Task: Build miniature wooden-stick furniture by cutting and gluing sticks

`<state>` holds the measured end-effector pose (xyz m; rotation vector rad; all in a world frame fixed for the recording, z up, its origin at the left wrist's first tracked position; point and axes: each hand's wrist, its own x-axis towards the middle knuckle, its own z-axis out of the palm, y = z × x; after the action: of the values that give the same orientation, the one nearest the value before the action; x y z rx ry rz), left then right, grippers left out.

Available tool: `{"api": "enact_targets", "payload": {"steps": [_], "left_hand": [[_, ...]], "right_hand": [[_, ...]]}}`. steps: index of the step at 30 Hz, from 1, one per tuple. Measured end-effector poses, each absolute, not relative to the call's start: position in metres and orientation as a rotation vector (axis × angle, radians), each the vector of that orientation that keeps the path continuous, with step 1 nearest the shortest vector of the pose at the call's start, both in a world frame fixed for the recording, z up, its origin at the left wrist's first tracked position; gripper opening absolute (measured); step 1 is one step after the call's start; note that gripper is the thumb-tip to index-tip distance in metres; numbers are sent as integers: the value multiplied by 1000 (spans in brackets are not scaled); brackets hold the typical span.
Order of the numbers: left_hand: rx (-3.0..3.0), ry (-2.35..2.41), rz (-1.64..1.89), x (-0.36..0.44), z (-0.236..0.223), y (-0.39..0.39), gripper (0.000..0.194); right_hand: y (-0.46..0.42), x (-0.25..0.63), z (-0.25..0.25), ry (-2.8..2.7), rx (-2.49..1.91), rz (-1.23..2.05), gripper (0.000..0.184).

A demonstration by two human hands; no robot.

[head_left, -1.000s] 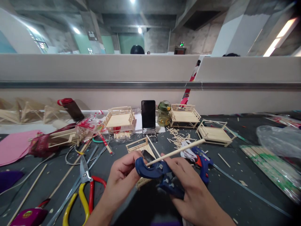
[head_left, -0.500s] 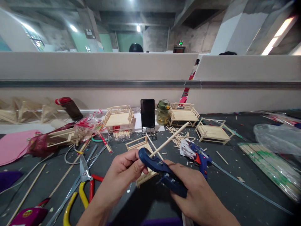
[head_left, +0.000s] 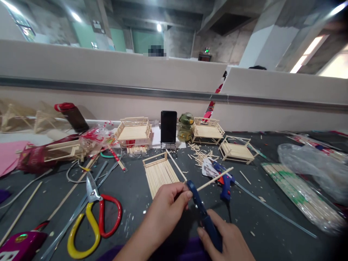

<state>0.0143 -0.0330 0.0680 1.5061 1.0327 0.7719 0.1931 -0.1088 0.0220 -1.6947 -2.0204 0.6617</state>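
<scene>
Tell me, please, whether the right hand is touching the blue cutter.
Touching: the head view shows the right hand closed on the blue cutter, thumb and fingers against its handle.

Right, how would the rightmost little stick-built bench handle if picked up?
Built of thin sticks, the bench would probably feel light. Its open frame looks fragile and might snap if squeezed. Low and wide, it seems unlikely to roll or tip.

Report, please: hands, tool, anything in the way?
Right hand gripping blue cutter. Left hand pinched at cutter's head. Wooden stick juts right. Slatted piece close beyond.
</scene>
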Motion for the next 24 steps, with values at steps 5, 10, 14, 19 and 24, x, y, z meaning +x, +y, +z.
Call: {"api": "enact_targets", "payload": {"steps": [5, 10, 14, 19, 24], "left_hand": [[1588, 1058, 765, 20, 61, -33, 33], [1601, 1073, 762, 20, 63, -33, 33], [1584, 1072, 762, 23, 64, -34, 32], [1634, 1094, 804, 28, 63, -35, 34], [1872, 1127, 823, 23, 64, -35, 27]], "right_hand": [[-110, 190, 14, -1934, -1661, 593, 26], [-112, 188, 1, -1882, -1621, 510, 29], [-114, 190, -6, -1888, -1604, 480, 23], [-112, 192, 3, -1908, -1605, 405, 18], [-107, 190, -1, -1867, -1668, 345, 23]]}}
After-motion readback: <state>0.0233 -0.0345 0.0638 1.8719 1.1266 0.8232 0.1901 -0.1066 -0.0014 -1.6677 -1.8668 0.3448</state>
